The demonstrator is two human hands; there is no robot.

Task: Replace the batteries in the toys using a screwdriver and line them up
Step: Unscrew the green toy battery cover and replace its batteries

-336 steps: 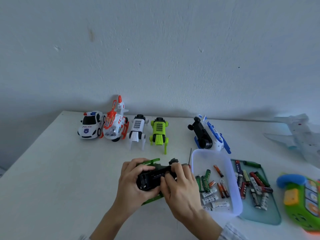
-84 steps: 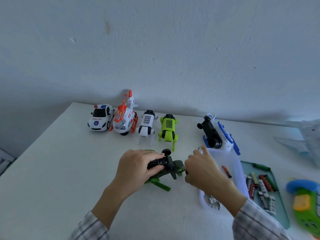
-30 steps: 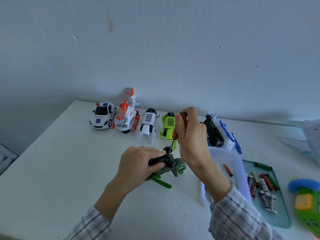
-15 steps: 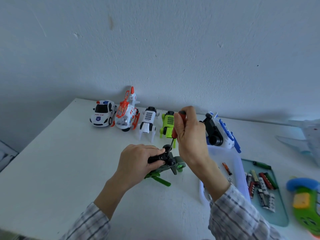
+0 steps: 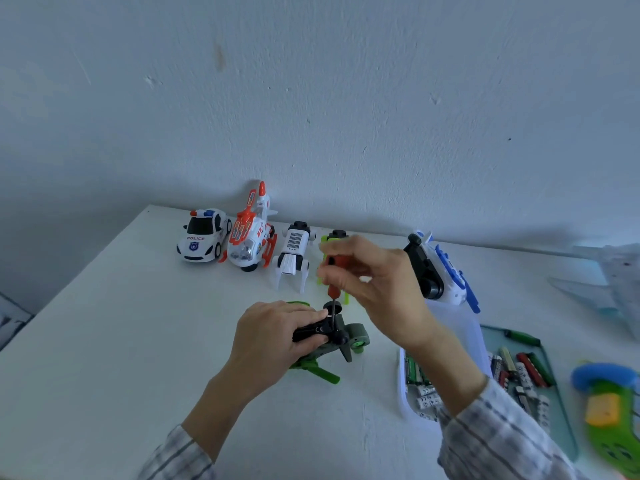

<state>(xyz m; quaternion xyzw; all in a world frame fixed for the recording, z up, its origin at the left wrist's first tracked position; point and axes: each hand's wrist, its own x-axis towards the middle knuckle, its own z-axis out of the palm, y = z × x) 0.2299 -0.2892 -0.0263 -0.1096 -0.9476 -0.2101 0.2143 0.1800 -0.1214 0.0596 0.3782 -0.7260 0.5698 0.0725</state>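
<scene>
A dark green toy [image 5: 341,336] is gripped on the table [image 5: 114,341] by the left hand [image 5: 270,336], fingers curled round it. A screwdriver [image 5: 333,282] is pinched upright in the right hand [image 5: 377,282], its tip set on the toy just beside the left fingertips.

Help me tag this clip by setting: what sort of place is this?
Probably a plain indoor room, perhaps a home, not a fitted workshop: a white table against a bare painted wall, with toys like a police car and tubs of batteries.

L hand [image 5: 273,336] curled low; R hand [image 5: 374,271] raised, fingers pinching.
</scene>
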